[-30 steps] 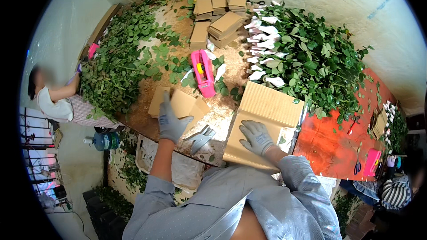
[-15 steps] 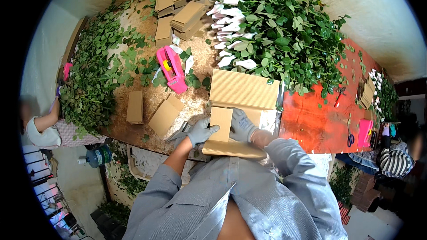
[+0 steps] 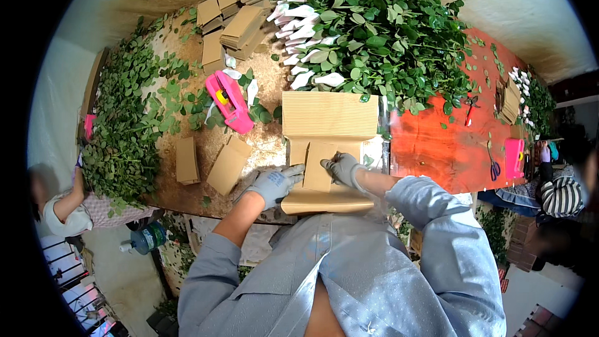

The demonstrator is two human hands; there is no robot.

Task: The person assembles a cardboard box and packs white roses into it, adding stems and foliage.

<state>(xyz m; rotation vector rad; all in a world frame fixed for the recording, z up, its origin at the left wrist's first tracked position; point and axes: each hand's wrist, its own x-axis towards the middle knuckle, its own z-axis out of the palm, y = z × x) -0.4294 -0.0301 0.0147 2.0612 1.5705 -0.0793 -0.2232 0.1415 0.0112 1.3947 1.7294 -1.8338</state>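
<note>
Through the head view I log a brown tabletop (image 3: pixel 265 150). Biggest on it: the leafy stem pile (image 3: pixel 387 37) with white-wrapped heads, along the far edge, right of centre. Next, the corrugated sheet (image 3: pixel 331 115), opened out at the near edge, its far panel lying back. Cardboard stacks (image 3: pixel 243 28) sit toward the far edge; a pink tape dispenser (image 3: pixel 231 106) lies mid-table. My left hand (image 3: pixel 272 187), fingers loosely bent, touches the small card's left side; my right (image 3: pixel 343 170), half curled, is at its right side. I cannot tell whether either grips. Smallest: that small card (image 3: pixel 319 168), flat on the sheet. Judged early: sheet spread, card laid; no folding over, taping or stems on it yet.
</note>
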